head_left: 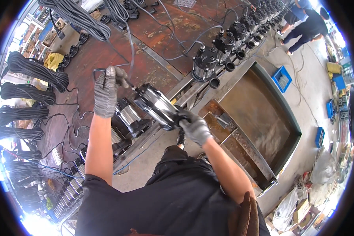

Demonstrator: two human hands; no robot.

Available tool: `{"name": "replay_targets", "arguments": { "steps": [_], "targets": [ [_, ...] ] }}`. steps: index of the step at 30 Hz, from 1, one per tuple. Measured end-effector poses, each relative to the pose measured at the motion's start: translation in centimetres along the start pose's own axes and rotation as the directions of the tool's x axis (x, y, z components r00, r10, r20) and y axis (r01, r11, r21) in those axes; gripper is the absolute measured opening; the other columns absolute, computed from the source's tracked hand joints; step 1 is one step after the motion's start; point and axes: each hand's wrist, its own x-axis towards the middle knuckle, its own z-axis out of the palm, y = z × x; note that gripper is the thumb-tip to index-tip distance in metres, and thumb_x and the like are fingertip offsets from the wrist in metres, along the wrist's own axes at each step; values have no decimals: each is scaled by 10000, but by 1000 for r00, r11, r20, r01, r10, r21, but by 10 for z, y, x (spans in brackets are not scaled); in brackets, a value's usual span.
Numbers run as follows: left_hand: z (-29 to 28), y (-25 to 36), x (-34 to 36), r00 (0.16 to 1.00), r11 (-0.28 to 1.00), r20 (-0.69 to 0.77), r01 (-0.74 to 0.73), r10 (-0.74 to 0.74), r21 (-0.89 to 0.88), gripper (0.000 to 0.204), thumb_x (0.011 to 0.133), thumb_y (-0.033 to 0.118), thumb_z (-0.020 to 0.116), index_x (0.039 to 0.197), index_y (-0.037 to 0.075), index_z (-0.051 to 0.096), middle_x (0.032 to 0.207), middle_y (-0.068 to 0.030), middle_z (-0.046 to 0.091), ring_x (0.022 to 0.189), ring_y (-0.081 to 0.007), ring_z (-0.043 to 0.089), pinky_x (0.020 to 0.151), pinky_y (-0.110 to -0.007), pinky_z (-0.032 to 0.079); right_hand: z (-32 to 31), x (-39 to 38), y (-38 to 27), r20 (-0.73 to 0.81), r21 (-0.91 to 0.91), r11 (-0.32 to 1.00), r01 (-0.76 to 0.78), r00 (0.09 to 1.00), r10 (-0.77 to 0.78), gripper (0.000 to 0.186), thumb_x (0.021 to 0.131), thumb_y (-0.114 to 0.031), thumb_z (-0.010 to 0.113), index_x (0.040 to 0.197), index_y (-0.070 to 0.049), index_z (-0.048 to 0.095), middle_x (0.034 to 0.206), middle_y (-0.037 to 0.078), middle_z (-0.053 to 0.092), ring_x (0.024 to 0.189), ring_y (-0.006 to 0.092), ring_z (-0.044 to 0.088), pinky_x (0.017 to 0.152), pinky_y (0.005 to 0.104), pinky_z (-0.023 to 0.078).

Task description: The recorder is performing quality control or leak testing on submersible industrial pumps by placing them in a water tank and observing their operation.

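Observation:
A submersible pump (155, 104) with a shiny metal body and black ends hangs tilted in front of me, over the edge of the workbench. My right hand (196, 128), in a grey glove, is closed around its black lower end. Up at the other end, my gloved left hand (106, 94) has its fingers closed on the dark power cable (131, 53) that runs to the pump's top. Just left of the held pump, a second metal pump (128, 114) stands at the bench edge, partly hidden.
More pumps (204, 63) line the bench edge at far right. Coiled cables (37, 70) lie along the left of the rusty workbench (157, 39). To my right stands a tank of brownish water (259, 114), with a blue crate (282, 78) beyond it. Another person (310, 25) is farther off.

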Motion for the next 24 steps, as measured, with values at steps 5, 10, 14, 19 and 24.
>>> {"name": "replay_targets", "arguments": {
  "steps": [5,10,14,19,24],
  "targets": [
    [-72,-80,46,965,865,-145,259,-217,430,375,1020,383,509,922,49,646,817,-86,698,665,-217,661,626,-342,540,66,73,2,78,147,986,-81,994,70,215,882,-272,634,1003,-110,706,743,105,680,657,197,607,677,344,497],
    [-70,-112,40,957,-20,-108,107,-271,994,537,989,505,401,970,43,673,966,-256,663,928,-442,632,837,-519,498,66,77,21,167,-180,950,253,960,-224,278,961,-257,613,1153,-58,636,727,-24,574,606,106,507,576,274,461],
    [26,-103,42,948,586,257,-102,-189,804,442,958,464,550,935,40,670,867,-237,670,798,-394,662,715,-459,507,25,39,33,188,105,939,326,921,-341,258,983,-194,562,1188,-50,623,783,-7,599,613,107,553,553,280,487],
    [164,-125,91,895,884,392,-346,211,315,489,1000,404,549,1330,44,535,1267,-132,642,1189,-247,591,1022,-350,443,-38,-21,30,224,347,854,-389,918,327,278,998,-173,537,1236,-54,618,776,24,623,571,96,576,508,244,492],
    [237,-105,105,974,989,214,102,-77,-109,439,1019,471,487,1019,57,634,943,-39,630,849,-147,558,810,-297,445,-60,-69,55,71,546,768,-334,932,356,249,994,-199,564,1159,-31,643,764,36,634,589,109,589,544,257,503]
  ]
}}
